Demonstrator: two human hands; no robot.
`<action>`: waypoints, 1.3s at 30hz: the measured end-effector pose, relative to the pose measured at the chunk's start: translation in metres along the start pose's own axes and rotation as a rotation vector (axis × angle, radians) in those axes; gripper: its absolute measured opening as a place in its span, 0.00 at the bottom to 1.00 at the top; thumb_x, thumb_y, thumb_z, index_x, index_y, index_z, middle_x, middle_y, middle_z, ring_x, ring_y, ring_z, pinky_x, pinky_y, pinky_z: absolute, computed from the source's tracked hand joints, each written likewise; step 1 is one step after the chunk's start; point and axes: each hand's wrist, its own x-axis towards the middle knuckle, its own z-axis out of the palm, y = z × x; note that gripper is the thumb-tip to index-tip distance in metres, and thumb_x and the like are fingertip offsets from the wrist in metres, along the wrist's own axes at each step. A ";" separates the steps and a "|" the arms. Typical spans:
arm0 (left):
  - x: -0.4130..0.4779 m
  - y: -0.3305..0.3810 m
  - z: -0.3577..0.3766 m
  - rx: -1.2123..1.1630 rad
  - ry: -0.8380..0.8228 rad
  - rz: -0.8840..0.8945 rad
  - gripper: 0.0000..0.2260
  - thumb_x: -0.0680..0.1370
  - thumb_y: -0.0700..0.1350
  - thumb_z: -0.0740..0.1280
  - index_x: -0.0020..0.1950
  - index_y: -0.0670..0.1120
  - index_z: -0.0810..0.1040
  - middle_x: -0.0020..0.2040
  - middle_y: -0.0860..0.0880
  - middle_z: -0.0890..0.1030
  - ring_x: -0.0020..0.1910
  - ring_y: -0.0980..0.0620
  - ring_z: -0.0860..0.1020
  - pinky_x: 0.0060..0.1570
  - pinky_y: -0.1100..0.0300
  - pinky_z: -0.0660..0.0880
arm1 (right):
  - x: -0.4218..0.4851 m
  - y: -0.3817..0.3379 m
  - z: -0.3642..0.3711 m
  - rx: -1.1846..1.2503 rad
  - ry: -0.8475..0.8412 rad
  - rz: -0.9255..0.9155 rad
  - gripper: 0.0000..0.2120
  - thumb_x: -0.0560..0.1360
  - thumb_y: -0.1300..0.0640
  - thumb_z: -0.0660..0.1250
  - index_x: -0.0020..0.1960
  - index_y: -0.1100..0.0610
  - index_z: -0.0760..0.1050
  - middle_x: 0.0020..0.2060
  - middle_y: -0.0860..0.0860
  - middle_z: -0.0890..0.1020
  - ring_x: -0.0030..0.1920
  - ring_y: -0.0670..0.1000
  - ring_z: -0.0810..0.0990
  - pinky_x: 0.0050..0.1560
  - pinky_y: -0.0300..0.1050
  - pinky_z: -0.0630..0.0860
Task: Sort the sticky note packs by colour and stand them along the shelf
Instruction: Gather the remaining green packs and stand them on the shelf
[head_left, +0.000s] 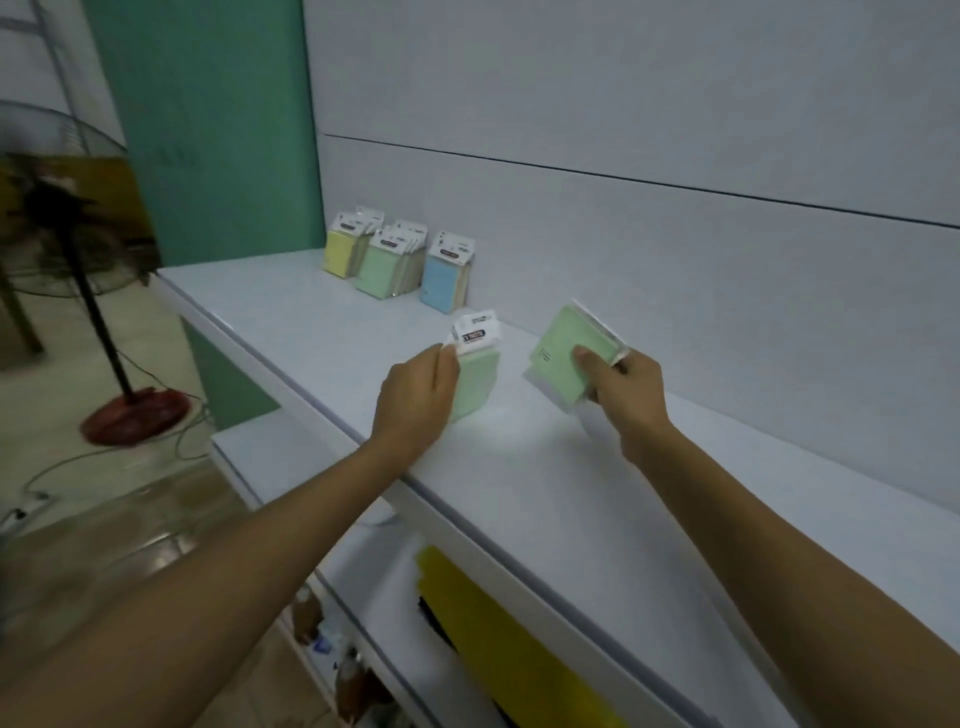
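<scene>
Floor fan (78, 249): far left of the frame, off the shelf and out of my way.

Yellow packs (340, 254): standing in a short row at the upper middle-left, against the back wall.

Standing green packs (379, 273): just right of the yellow ones, several upright one behind another; this is the group I am sorting into.

Blue packs (441, 283): just right of that green group, upright, last in the sorted line.

Left hand (415, 395): centre of the frame, fingers curled in a pinch at the side of a green pack, just under its white header card.

Left green pack (475, 382): upright, its base seemingly on the shelf, near the blue packs but apart from them.

Right green pack (563, 364): right of centre, tilted with its face turned to me. White edges behind it hint at more than one pack; I cannot tell how many, nor whether the lower corner touches the shelf.

Right hand (626, 395): thumb pressed on that pack's face, fingers curled behind it.

Shelf (571, 493): white, running from upper left to lower right.

Step in hand: I judge I am on the greens, both hands loaded.

Next move: carry these up-left to the green group and stand them there, easing them in so the thin upright packs alongside do not topple.
</scene>
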 end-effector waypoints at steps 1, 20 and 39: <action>0.004 -0.006 -0.011 -0.191 0.034 -0.192 0.16 0.82 0.51 0.52 0.47 0.46 0.76 0.44 0.46 0.80 0.40 0.47 0.78 0.37 0.58 0.71 | -0.001 -0.003 0.010 0.062 -0.033 0.002 0.05 0.74 0.59 0.69 0.48 0.53 0.75 0.44 0.51 0.81 0.45 0.50 0.81 0.47 0.47 0.80; 0.007 -0.143 -0.230 -0.703 0.313 -0.740 0.14 0.78 0.41 0.63 0.63 0.44 0.74 0.53 0.43 0.81 0.49 0.44 0.80 0.50 0.49 0.78 | -0.047 -0.047 0.282 0.237 -0.492 0.042 0.18 0.73 0.65 0.69 0.60 0.57 0.69 0.52 0.54 0.81 0.46 0.48 0.83 0.34 0.36 0.79; 0.050 -0.279 -0.372 -0.616 0.127 -0.536 0.19 0.74 0.41 0.70 0.64 0.45 0.72 0.58 0.46 0.81 0.53 0.46 0.81 0.50 0.48 0.80 | -0.069 -0.056 0.506 -0.212 -0.799 -0.144 0.27 0.67 0.57 0.76 0.61 0.53 0.67 0.47 0.49 0.78 0.49 0.53 0.81 0.40 0.48 0.83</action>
